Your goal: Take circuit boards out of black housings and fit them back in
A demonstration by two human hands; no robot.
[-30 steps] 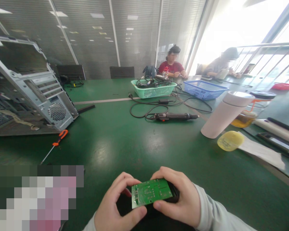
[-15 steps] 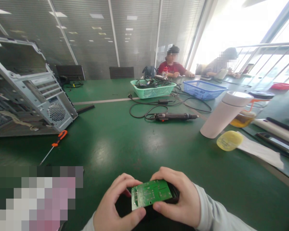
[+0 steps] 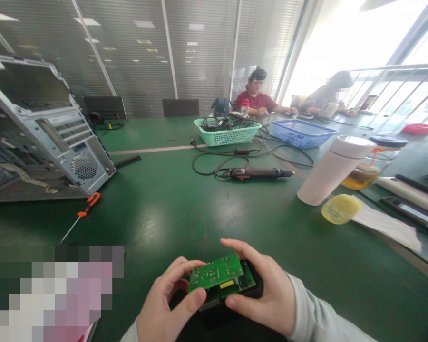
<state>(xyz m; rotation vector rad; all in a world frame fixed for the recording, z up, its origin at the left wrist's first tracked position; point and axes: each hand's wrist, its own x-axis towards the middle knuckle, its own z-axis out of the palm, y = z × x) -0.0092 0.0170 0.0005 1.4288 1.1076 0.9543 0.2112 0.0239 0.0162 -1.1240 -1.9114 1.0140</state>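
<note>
My left hand [image 3: 174, 297] pinches a green circuit board [image 3: 216, 271] by its left end, thumb at the near edge and fingers at the far edge. The board sits raised and tilted over a black casing [image 3: 258, 285]. Between them shows a second green board surface [image 3: 248, 275] with a yellow component [image 3: 227, 284]. My right hand [image 3: 266, 289] grips the casing's right end, with its thumb on the near side and the index finger lifted off. The casing's underside is dark and hard to make out.
An open computer case [image 3: 82, 152] stands at the left, with an orange-handled screwdriver [image 3: 89, 204] before it. A corded electric screwdriver [image 3: 260, 173] lies ahead. Behind are a green basket [image 3: 231, 137] of cables and a blue basket [image 3: 299, 135]. A pale tumbler [image 3: 331, 171] stands right. Two people sit beyond.
The green board has shifted left and up off the casing, uncovering the yellow component and the green surface beneath. My right index finger has lifted away from the board's far edge.
</note>
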